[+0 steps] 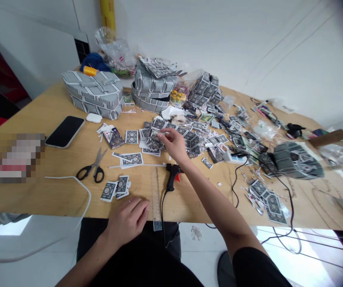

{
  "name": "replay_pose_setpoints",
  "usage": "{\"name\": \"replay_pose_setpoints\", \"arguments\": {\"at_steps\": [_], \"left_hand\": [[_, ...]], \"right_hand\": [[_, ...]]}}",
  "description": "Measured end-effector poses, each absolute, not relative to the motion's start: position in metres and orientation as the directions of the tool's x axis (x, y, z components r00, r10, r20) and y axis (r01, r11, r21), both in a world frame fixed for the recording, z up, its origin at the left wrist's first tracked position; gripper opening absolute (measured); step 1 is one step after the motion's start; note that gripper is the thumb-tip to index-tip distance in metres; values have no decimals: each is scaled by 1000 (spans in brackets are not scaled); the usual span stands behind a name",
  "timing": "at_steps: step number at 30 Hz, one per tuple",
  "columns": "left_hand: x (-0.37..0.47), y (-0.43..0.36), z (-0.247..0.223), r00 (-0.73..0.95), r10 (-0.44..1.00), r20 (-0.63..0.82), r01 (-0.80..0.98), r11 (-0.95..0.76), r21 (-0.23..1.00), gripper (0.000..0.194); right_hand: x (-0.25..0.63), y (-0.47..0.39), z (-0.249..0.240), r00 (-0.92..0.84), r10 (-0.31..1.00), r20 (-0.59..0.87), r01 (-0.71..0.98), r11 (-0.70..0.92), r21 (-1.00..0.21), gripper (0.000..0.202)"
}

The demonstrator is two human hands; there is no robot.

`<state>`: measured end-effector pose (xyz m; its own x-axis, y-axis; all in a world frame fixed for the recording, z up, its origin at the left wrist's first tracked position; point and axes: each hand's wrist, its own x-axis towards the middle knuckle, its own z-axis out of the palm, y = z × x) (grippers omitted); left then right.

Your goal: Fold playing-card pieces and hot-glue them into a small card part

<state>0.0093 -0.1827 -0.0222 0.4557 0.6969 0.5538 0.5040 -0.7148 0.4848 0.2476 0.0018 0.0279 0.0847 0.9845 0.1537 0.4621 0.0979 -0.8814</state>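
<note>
My right hand (174, 144) reaches over the middle of the table, thumb and fingers pinching a grey-patterned playing card (155, 135) at the pile. More folded and loose cards (192, 139) lie under and beyond it. My left hand (128, 218) rests at the table's front edge, fingers curled in, with nothing visible in them. Just beyond it lie a few cards (108, 191). Between my arms are a clear ruler (156, 199) and a black glue gun (171, 177) with a red trigger. Black-handled scissors (95, 167) lie partly spread to the left.
Grey card-built boxes (96, 93) stand at the back left, another shape (296, 159) at the right. A phone (65, 131) and a white earbud case (94, 118) lie left. Black cables (291, 199) run from a power strip (234, 158) over the front edge. Card scraps cover the right.
</note>
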Motion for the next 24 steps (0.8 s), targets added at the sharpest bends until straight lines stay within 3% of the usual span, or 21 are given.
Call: {"name": "replay_pose_setpoints", "arguments": {"at_steps": [9,16,24], "left_hand": [[10,-182,-22,468,693,548,507,-719,476,15],[10,-183,-22,463,697,548,507,-715,481,16],[10,-182,-22,473,693,545,509,-719,473,16]], "right_hand": [[245,3,29,97,978,183,557,99,-824,43],[242,6,33,118,989,91,714,-20,-700,45],[240,15,30,58,994,97,758,19,-652,40]]}}
